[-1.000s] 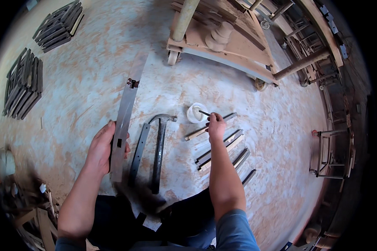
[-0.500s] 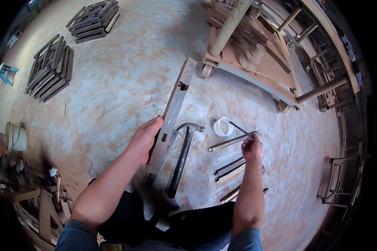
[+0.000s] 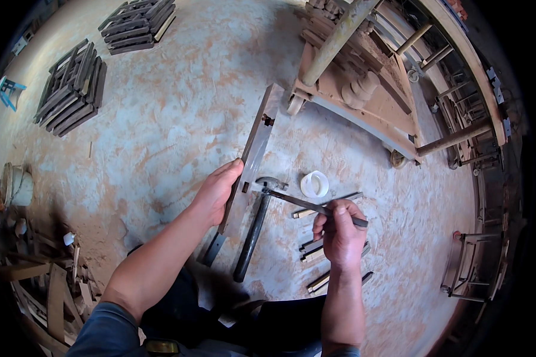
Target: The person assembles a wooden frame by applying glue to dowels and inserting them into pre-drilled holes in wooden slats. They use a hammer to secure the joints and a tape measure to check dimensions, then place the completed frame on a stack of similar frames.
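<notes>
Swinging since before — right hand (image 3: 339, 233) with stick (image 3: 313, 204) plankward (image 3: 251, 159)

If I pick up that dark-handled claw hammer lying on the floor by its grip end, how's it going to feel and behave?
The dark-handled claw hammer would probably feel head-heavy, since its metal head sits at the far end. It looks rigid, so it likely won't flex. Lying flat on the dusty concrete floor, it seems unlikely to roll, because the claw head would stop it.

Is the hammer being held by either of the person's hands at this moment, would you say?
No, the hammer lies on the floor between the left hand and right hand, touched by neither.
</notes>
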A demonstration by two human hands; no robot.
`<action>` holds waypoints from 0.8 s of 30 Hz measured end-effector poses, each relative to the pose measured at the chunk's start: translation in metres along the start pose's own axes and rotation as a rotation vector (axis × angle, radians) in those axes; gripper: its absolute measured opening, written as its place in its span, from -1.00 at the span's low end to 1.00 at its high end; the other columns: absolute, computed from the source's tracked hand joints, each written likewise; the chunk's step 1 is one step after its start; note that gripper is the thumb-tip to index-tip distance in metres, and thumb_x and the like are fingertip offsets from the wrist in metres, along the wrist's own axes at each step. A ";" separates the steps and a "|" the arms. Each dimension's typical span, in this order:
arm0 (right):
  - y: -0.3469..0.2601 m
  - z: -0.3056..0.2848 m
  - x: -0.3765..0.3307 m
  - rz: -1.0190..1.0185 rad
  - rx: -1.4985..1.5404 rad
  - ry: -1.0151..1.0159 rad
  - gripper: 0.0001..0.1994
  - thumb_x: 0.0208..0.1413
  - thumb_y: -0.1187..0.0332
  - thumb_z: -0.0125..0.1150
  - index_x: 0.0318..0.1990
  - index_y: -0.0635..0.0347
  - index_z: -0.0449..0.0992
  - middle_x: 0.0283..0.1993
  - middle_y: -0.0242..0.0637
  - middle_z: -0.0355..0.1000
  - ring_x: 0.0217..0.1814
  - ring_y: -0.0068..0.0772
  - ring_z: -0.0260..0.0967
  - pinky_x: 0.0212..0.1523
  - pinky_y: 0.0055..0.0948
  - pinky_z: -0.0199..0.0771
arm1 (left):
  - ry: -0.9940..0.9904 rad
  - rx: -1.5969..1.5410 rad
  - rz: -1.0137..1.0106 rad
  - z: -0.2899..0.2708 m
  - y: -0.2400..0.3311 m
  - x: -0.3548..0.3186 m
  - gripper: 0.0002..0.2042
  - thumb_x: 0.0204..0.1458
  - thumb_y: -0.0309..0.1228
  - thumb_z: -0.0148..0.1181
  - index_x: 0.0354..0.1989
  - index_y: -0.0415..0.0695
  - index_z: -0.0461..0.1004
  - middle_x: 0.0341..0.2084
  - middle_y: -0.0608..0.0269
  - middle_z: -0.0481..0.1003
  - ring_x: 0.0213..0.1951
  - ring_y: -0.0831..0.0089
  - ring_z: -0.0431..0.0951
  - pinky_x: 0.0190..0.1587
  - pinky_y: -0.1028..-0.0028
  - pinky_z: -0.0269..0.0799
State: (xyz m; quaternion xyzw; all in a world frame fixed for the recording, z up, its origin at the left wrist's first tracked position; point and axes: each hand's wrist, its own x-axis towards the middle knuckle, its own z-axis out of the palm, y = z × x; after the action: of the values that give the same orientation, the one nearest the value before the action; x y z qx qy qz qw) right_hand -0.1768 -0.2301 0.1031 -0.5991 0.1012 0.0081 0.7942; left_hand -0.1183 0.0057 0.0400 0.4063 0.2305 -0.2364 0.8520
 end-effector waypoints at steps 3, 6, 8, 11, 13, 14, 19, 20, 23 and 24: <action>0.004 0.007 0.001 0.042 -0.035 -0.017 -0.76 0.24 0.28 0.09 -0.26 0.35 0.43 -0.51 -0.14 0.44 -0.57 -0.39 0.38 -0.57 -0.45 0.40 | 0.031 -0.014 -0.008 0.005 0.001 -0.003 -0.70 0.29 -0.13 -0.07 -0.05 -0.06 0.44 -0.35 0.30 0.49 -0.40 0.48 0.47 -0.36 0.40 0.45; 0.010 0.007 0.005 0.043 -0.090 -0.043 -0.76 0.25 0.23 0.11 -0.24 0.28 0.41 -0.52 -0.17 0.44 -0.59 -0.40 0.39 -0.62 -0.48 0.39 | 0.002 -0.027 0.004 0.003 -0.001 0.000 -0.71 0.29 -0.14 -0.06 -0.05 -0.06 0.44 -0.36 0.31 0.50 -0.38 0.49 0.47 -0.35 0.41 0.45; 0.011 0.007 0.006 0.036 -0.118 -0.042 -0.75 0.25 0.23 0.11 -0.24 0.28 0.41 -0.51 -0.17 0.44 -0.58 -0.42 0.39 -0.61 -0.48 0.39 | -0.022 -0.036 0.015 0.001 -0.003 0.002 -0.72 0.29 -0.15 -0.06 -0.05 -0.06 0.44 -0.36 0.31 0.50 -0.38 0.48 0.47 -0.34 0.41 0.45; 0.008 0.008 0.007 0.065 -0.117 -0.020 -0.76 0.24 0.28 0.11 -0.28 0.34 0.45 -0.49 -0.17 0.46 -0.54 -0.44 0.39 -0.55 -0.48 0.41 | -0.024 -0.047 0.010 0.001 -0.002 0.002 -0.72 0.29 -0.16 -0.06 -0.05 -0.06 0.44 -0.37 0.32 0.49 -0.38 0.49 0.47 -0.35 0.42 0.45; 0.008 0.007 0.007 0.073 -0.127 -0.009 -0.75 0.23 0.27 0.12 -0.27 0.35 0.44 -0.49 -0.17 0.46 -0.54 -0.44 0.40 -0.54 -0.48 0.42 | -0.015 -0.026 0.004 0.002 -0.001 0.002 -0.73 0.29 -0.17 -0.05 -0.06 -0.07 0.45 -0.36 0.32 0.50 -0.37 0.51 0.48 -0.34 0.42 0.45; 0.009 0.008 0.008 0.064 -0.144 -0.008 -0.74 0.23 0.24 0.13 -0.25 0.33 0.43 -0.50 -0.17 0.45 -0.55 -0.43 0.40 -0.57 -0.48 0.42 | -0.012 -0.015 0.001 0.002 -0.001 0.002 -0.73 0.29 -0.17 -0.04 -0.06 -0.07 0.45 -0.35 0.32 0.50 -0.37 0.51 0.48 -0.34 0.42 0.45; 0.011 0.016 0.006 0.037 -0.182 -0.049 -0.74 0.22 0.26 0.14 -0.25 0.36 0.43 -0.48 -0.17 0.47 -0.52 -0.44 0.41 -0.52 -0.50 0.44 | 0.033 0.099 0.054 -0.002 -0.011 0.009 -0.72 0.26 -0.23 0.04 -0.02 -0.15 0.46 -0.26 0.38 0.51 -0.24 0.61 0.46 -0.18 0.50 0.42; 0.008 0.018 0.004 0.039 -0.222 -0.059 -0.77 0.21 0.31 0.13 -0.26 0.37 0.45 -0.45 -0.18 0.48 -0.49 -0.47 0.41 -0.48 -0.51 0.44 | 0.048 0.114 0.053 -0.001 -0.012 0.009 -0.71 0.25 -0.25 0.06 -0.01 -0.18 0.47 -0.23 0.40 0.50 -0.19 0.63 0.45 -0.12 0.53 0.40; 0.001 0.025 -0.002 0.017 -0.399 -0.084 -0.87 0.13 0.44 0.21 -0.29 0.36 0.51 -0.41 -0.23 0.51 -0.42 -0.51 0.42 -0.38 -0.53 0.43 | 0.051 0.177 0.118 -0.005 -0.016 0.013 -0.67 0.24 -0.25 0.08 0.09 -0.15 0.43 -0.25 0.38 0.52 -0.24 0.62 0.47 -0.18 0.51 0.43; 0.002 0.026 -0.005 -0.031 -0.487 -0.086 -0.89 0.10 0.45 0.23 -0.30 0.35 0.53 -0.41 -0.23 0.52 -0.41 -0.50 0.43 -0.36 -0.52 0.43 | 0.065 0.175 0.132 -0.003 -0.015 0.012 -0.67 0.24 -0.26 0.08 0.08 -0.18 0.44 -0.24 0.39 0.51 -0.22 0.63 0.45 -0.15 0.53 0.40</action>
State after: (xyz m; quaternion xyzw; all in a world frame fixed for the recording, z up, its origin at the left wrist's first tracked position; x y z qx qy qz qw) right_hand -0.1779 -0.2044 0.1088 -0.7735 0.0530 0.0456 0.6299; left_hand -0.1181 -0.0029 0.0227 0.5008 0.2090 -0.1857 0.8191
